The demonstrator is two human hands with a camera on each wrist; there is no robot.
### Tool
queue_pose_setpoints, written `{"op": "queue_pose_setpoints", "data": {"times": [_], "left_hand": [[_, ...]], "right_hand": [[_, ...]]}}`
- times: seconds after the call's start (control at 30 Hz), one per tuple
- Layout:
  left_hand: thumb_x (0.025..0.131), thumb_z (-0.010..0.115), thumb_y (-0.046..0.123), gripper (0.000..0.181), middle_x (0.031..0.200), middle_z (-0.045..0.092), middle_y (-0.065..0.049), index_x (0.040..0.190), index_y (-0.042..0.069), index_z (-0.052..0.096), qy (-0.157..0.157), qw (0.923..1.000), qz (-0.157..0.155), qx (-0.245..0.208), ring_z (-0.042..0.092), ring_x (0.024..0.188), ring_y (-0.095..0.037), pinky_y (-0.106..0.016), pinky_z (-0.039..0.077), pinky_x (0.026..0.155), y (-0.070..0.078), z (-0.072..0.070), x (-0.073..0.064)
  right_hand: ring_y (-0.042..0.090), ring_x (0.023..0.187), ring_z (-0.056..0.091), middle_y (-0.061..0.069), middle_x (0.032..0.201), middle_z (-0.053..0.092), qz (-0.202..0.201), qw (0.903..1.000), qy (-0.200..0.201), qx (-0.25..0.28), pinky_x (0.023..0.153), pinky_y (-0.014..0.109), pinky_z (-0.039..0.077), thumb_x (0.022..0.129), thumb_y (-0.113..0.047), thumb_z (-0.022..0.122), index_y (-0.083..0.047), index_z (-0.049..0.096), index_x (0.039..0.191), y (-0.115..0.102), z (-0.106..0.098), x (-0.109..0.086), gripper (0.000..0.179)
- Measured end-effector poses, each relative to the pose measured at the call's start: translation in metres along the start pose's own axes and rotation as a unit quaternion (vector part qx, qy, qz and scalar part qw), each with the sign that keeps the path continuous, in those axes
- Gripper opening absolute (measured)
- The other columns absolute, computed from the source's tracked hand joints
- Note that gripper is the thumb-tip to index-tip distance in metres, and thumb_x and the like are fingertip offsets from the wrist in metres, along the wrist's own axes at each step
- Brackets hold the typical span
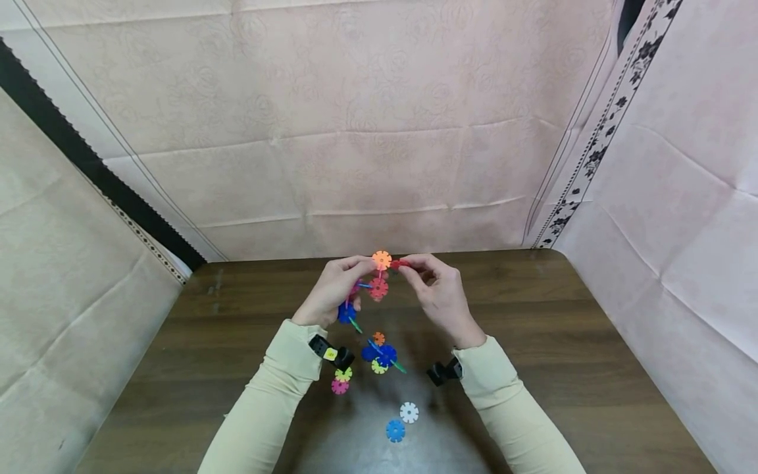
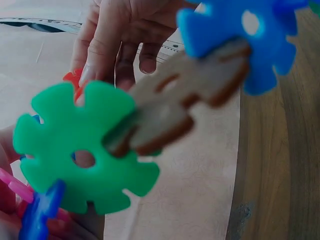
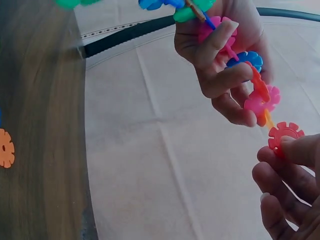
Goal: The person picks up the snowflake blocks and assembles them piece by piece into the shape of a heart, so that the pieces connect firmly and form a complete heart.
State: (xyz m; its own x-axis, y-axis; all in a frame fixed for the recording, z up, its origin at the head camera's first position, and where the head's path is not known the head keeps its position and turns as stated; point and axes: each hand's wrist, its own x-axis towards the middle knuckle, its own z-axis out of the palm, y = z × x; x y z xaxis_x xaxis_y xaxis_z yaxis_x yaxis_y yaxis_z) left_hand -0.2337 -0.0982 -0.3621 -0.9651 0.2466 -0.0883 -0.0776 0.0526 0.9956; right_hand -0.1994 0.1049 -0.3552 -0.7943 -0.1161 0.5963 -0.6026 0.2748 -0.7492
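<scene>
My left hand [image 1: 331,289] holds a chain of slotted plastic discs joined at their notches. An orange disc [image 1: 381,259] tops the chain in the head view, above a pinkish-red disc [image 1: 378,288]. Between thumb and fingers, my right hand [image 1: 443,299] pinches a red disc [image 3: 286,131], whose edge meets the orange-yellow disc seen edge-on at the chain's end. How deep their notches sit cannot be made out. Large in the left wrist view are a green disc [image 2: 50,120], a brownish disc [image 2: 170,115] and a blue disc [image 2: 220,25], linked together.
On the wooden table [image 1: 237,349] lies a joined cluster of blue discs [image 1: 386,355] with orange, yellow and green ones. Left of it is a pink disc [image 1: 340,386] by a yellow one. Nearer are a white disc [image 1: 409,413] and a light-blue disc [image 1: 395,430]. Cloth [image 1: 379,164] hangs behind.
</scene>
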Motion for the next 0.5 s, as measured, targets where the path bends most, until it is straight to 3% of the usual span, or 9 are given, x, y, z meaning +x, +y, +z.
{"op": "queue_pose_setpoints", "data": {"times": [0.2, 0.4, 0.5], "left_hand": [[0.093, 0.065, 0.039, 0.036, 0.106, 0.067, -0.013, 0.115, 0.010, 0.068, -0.014, 0.9996, -0.010, -0.021, 0.053, 0.042, -0.013, -0.022, 0.044, 0.039, 0.002, 0.001, -0.001], [0.092, 0.064, 0.045, 0.044, 0.103, 0.067, -0.013, 0.121, 0.012, 0.066, -0.041, 0.9990, -0.006, -0.017, 0.056, 0.045, -0.013, -0.022, 0.045, 0.040, 0.004, 0.005, -0.003], [0.093, 0.063, 0.044, 0.043, 0.104, 0.067, -0.012, 0.123, 0.014, 0.066, -0.048, 0.9988, 0.003, -0.011, 0.055, 0.044, -0.013, -0.021, 0.044, 0.039, 0.004, 0.005, -0.004]], "right_hand": [[0.024, 0.069, 0.056, 0.012, 0.089, 0.069, -0.001, 0.9998, 0.009, -0.018, 0.058, 0.028, 0.048, 0.090, 0.000, 0.066, 0.003, 0.068, 0.101, 0.000, -0.001, 0.000, 0.012], [0.026, 0.072, 0.060, 0.015, 0.092, 0.070, -0.010, 0.9999, 0.007, -0.010, 0.062, 0.039, 0.051, 0.090, -0.001, 0.067, 0.000, 0.069, 0.103, 0.015, 0.001, -0.001, 0.013], [0.025, 0.073, 0.060, 0.011, 0.092, 0.070, -0.020, 0.9998, 0.005, -0.007, 0.062, 0.038, 0.051, 0.089, -0.001, 0.068, -0.004, 0.070, 0.103, 0.030, 0.003, -0.001, 0.014]]}}
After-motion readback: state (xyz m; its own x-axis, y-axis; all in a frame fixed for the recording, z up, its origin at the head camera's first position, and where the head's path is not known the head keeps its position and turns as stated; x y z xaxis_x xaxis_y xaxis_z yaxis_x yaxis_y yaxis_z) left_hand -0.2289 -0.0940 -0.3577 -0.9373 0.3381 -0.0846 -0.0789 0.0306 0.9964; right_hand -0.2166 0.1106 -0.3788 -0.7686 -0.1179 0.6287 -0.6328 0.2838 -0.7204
